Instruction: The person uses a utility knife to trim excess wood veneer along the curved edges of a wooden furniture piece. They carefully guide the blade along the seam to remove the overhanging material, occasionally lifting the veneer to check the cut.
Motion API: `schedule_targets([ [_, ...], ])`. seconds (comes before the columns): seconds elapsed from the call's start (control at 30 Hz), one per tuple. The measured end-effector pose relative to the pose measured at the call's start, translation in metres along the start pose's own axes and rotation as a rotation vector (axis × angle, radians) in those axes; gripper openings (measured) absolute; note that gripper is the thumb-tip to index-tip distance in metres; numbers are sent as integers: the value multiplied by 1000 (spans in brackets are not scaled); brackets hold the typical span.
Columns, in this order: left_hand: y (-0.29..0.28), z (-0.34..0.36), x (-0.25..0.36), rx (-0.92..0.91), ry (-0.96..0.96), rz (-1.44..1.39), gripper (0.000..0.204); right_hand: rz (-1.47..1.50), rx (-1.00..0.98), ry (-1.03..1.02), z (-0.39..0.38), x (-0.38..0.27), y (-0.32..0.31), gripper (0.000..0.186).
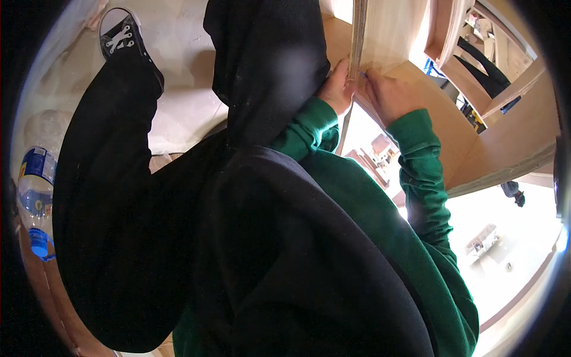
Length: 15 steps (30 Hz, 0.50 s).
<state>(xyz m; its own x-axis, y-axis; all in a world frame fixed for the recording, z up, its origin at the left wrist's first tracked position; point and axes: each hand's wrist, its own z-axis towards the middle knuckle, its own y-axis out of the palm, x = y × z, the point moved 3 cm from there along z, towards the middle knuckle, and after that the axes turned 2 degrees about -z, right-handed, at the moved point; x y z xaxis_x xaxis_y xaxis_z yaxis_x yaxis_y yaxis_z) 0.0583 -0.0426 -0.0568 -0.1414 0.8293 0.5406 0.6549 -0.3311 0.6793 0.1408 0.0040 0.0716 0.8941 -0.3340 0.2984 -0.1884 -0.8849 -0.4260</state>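
Note:
My left hand point(336, 88), in a green sleeve, grips the edge of an upright pale wooden board point(357, 35) at the upper middle. Just to its right, my right hand point(391, 95) is closed at the same edge, fingertips around something small with a speck of blue, too small to name. The board joins light wooden panels point(446, 143) that form a box-like structure around my hands. My black-clad legs fill the left and middle, one sneaker point(119, 38) resting on a pale surface point(181, 77).
A large clear plastic bottle point(37, 184) with a blue cap lies at the far left. Through an opening at upper right are more wooden frames and what looks like another person's dark-trousered legs point(488, 77). A small dark figure or object point(513, 191) shows against the bright area at right.

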Motion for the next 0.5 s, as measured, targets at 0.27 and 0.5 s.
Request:
schedule_targets([
  [0.27, 7, -8, -13, 231, -636, -578, 13, 74, -17, 105, -1, 0, -9, 24],
  [0.5, 6, -6, 14, 113, 69, 557, 12, -33, -25, 76, 2, 0, -1, 26],
])
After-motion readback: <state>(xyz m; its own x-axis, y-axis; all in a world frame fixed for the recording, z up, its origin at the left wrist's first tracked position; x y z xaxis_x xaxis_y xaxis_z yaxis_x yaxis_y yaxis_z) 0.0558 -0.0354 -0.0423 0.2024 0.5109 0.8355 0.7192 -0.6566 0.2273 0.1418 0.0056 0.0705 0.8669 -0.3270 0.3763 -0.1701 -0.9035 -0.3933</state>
